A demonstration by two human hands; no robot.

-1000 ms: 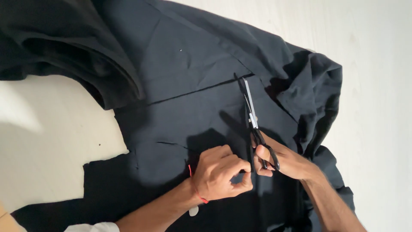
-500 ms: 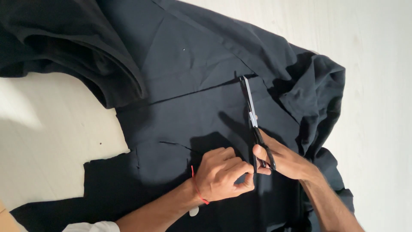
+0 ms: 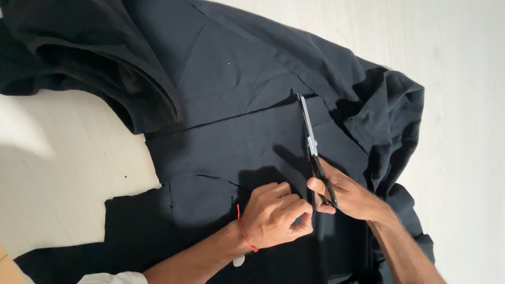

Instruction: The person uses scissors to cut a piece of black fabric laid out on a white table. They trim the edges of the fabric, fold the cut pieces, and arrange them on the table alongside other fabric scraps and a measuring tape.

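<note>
Scissors worked through black cloth at centre frame.
The right hand (image 3: 351,197) gripped the scissors (image 3: 314,152) (blades nearly closed); the left hand (image 3: 274,216), curled, pinched the black fabric (image 3: 236,131).

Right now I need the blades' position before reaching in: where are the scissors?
In the head view, right of centre: the scissors lie on the black fabric, handles in the right hand, tips pointing away, beside the left hand.

red wrist thread (image 3: 243,231), white sleeve (image 3: 113,277)
</note>
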